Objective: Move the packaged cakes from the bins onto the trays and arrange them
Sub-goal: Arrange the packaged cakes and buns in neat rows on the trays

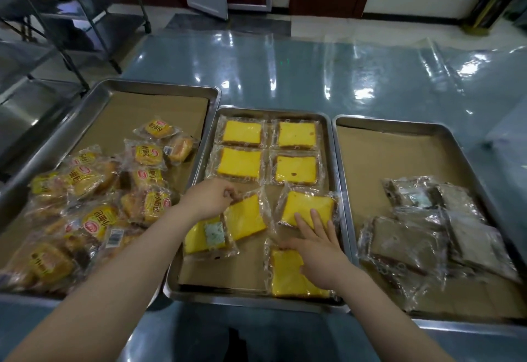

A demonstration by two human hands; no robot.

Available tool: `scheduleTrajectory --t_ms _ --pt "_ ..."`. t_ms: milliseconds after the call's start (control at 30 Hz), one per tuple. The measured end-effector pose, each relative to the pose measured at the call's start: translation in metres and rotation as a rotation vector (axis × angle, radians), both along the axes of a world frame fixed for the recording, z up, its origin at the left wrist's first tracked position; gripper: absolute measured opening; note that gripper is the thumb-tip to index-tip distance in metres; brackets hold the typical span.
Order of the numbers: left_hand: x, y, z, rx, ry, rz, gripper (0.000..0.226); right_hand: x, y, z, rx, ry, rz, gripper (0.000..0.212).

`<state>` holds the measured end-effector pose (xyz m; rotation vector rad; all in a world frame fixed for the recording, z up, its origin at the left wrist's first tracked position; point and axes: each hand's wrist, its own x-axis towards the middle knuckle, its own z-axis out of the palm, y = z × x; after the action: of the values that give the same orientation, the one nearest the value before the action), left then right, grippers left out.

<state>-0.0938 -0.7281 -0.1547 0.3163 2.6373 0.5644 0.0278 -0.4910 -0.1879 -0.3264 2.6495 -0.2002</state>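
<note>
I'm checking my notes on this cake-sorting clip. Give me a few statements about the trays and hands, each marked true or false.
1. Three metal trays sit side by side. True.
2. The middle tray holds yellow cake slices in clear wrappers. True.
3. The four far slices in the middle tray lie in a jumbled heap. False: they form a neat two-by-two grid.
4. The right hand rests flat on a yellow slice. True.
5. The left hand is over the left tray. False: it pinches the wrapper of a tilted slice in the middle tray.
6. The right tray is full of yellow slices. False: it holds dark wrapped cakes.
</note>
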Motion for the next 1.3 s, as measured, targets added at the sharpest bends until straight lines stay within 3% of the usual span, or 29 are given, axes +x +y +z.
scheduleTrajectory --t_ms 133,267,367,433,500,567,633,667,733,800,900,1067,1200,1300 --pt "0.004 0.008 -0.017 -0.122 0.268 -0.001 0.026 0.004 0.0 0.003 -0.041 0.059 -0.065 0.06" --pt "0.022 0.003 -0.02 0.1 0.412 0.116 0.021 -0.005 0.01 0.006 -0.159 0.18 -0.228 0.046" --pt "0.036 -0.006 -0.018 0.329 0.373 0.32 0.01 -0.017 0.009 0.009 -0.239 0.291 -0.278 0.04" --pt "0.043 -0.015 -0.016 0.432 0.361 0.502 0.015 -0.025 0.0 0.01 -0.286 0.347 -0.232 0.037" --pt "0.049 -0.023 -0.012 0.52 0.331 0.594 0.016 -0.031 -0.015 0.012 -0.41 0.267 -0.226 0.044" --pt "0.054 -0.03 -0.01 0.634 0.274 0.619 0.013 -0.034 -0.034 0.016 -0.61 0.062 -0.258 0.061" --pt "0.062 -0.033 -0.007 0.852 0.142 0.66 0.015 -0.034 -0.052 0.017 -0.755 -0.066 -0.288 0.074" --pt "0.067 -0.035 -0.006 0.96 0.066 0.674 0.018 -0.034 -0.058 0.016 -0.8 -0.077 -0.316 0.073" --pt "0.077 -0.04 -0.007 1.04 0.001 0.635 0.021 -0.033 -0.067 0.013 -0.861 -0.022 -0.39 0.05" --pt "0.09 -0.046 -0.007 0.979 -0.016 0.546 0.025 -0.028 -0.071 0.012 -0.86 0.057 -0.416 0.027" --pt "0.109 -0.053 -0.007 0.802 -0.048 0.374 0.03 -0.012 -0.068 0.006 -0.743 0.065 -0.338 0.03" --pt "0.134 -0.053 -0.016 0.425 0.004 0.014 0.026 0.012 -0.06 -0.004 -0.541 0.168 0.031 0.03" --pt "0.146 -0.056 -0.029 0.267 0.056 -0.041 0.013 0.013 -0.057 -0.004 -0.431 0.165 0.177 0.037" --pt "0.148 -0.059 -0.034 0.232 0.065 -0.035 0.012 0.008 -0.053 0.003 -0.521 0.213 0.116 0.037"
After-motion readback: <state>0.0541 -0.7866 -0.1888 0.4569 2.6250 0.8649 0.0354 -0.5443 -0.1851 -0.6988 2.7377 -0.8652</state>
